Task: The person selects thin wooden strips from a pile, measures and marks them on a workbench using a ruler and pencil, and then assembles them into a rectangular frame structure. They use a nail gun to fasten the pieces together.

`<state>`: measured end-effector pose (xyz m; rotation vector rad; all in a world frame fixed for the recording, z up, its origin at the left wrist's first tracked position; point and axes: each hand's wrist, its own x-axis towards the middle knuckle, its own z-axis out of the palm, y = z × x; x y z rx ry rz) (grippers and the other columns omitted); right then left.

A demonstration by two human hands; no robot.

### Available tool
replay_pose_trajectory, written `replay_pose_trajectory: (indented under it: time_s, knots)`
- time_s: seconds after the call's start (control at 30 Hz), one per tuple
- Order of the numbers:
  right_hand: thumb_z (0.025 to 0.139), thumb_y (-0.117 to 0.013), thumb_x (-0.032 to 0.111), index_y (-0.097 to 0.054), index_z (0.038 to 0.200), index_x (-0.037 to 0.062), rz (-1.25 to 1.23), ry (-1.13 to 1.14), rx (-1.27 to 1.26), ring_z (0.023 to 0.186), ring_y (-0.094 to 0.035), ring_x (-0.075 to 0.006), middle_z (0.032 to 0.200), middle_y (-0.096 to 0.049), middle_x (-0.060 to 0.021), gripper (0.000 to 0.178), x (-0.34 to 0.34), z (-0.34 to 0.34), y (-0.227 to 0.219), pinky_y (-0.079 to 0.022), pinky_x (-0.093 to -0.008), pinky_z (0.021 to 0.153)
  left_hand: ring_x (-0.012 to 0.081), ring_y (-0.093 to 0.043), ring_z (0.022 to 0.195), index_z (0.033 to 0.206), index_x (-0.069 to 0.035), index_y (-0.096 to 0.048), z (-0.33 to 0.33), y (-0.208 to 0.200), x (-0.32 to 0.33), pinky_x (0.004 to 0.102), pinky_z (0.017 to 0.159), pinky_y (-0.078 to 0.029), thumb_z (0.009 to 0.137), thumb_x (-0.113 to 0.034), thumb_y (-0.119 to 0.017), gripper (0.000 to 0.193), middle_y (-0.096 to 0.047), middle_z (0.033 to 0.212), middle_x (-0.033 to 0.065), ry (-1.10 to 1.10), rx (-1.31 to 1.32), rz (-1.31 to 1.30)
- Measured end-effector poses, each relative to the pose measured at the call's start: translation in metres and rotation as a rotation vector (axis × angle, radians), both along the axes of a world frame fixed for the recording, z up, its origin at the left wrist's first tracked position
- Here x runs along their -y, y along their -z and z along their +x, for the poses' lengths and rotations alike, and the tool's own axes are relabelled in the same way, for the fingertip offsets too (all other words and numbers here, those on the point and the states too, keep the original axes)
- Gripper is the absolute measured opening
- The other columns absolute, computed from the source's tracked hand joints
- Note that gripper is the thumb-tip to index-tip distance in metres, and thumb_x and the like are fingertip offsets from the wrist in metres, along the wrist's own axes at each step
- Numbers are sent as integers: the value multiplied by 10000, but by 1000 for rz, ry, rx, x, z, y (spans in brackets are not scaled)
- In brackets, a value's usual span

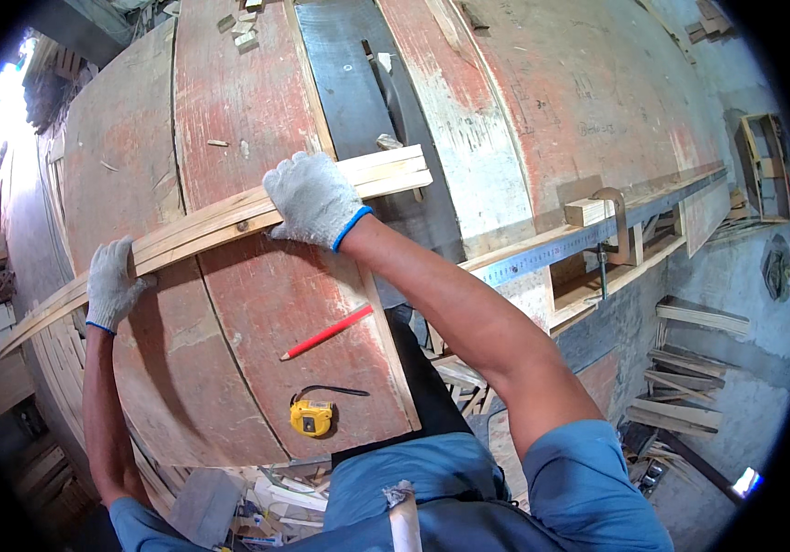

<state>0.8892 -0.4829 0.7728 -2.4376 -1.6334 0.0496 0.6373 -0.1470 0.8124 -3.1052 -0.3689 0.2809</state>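
A bundle of long pale wooden strips [206, 224] lies slantwise over the worn red workbench [238, 120], its right end reaching across the dark metal saw plate. My right hand [314, 201], in a grey-white knit glove with a blue cuff, is closed over the strips near that right end. Farther left, my left hand [115, 283], gloved alike, grips the bundle's near edge with its fingers around the wood. Between my arms lie a red carpenter's pencil [327, 332] and a yellow tape measure [311, 417] with a black strap.
A long metal ruler [542, 256] runs along a wooden fence at the right, where a C-clamp [623, 225] holds a wood block [589, 212]. Small offcuts [246, 40] sit at the far side. Wood scraps [680, 386] hang or lean by the right wall.
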Motion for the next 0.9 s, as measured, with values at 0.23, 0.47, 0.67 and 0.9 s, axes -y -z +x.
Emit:
replay_pose_trajectory:
  time_s: [0.23, 0.47, 0.67, 0.9]
  knots:
    - [723, -872, 603, -687, 983, 121, 23, 11, -10, 948, -707, -280, 943, -714, -89, 578, -6, 10, 2, -550, -436, 788, 395, -593, 1178, 1384, -37, -569, 12, 3, -7, 478, 1070, -472, 646, -212, -959, 853, -662, 1244, 157, -16, 1, 7]
    - [732, -868, 605, -713, 993, 124, 19, 10, -39, 966, -713, -282, 970, -733, -90, 569, -13, 16, 1, -552, -440, 795, 394, -600, 1190, 1379, -42, -580, 21, 3, -15, 475, 1085, -476, 646, -212, -960, 843, -665, 1249, 168, -38, -25, 19]
    - [725, -868, 616, -703, 978, 118, 49, -4, -14, 960, -712, -289, 960, -727, -97, 583, -14, 21, 4, -554, -444, 796, 405, -609, 1195, 1378, -30, -581, 22, 5, -14, 481, 1072, -486, 663, -201, -955, 825, -667, 1245, 188, -59, -5, -6]
    - [725, -875, 603, -709, 972, 117, 39, -8, 4, 953, -717, -297, 963, -730, -99, 570, -17, 27, 4, -557, -450, 803, 406, -613, 1179, 1383, -19, -572, 23, 8, -19, 483, 1063, -490, 664, -186, -953, 831, -666, 1227, 197, -80, -24, -9]
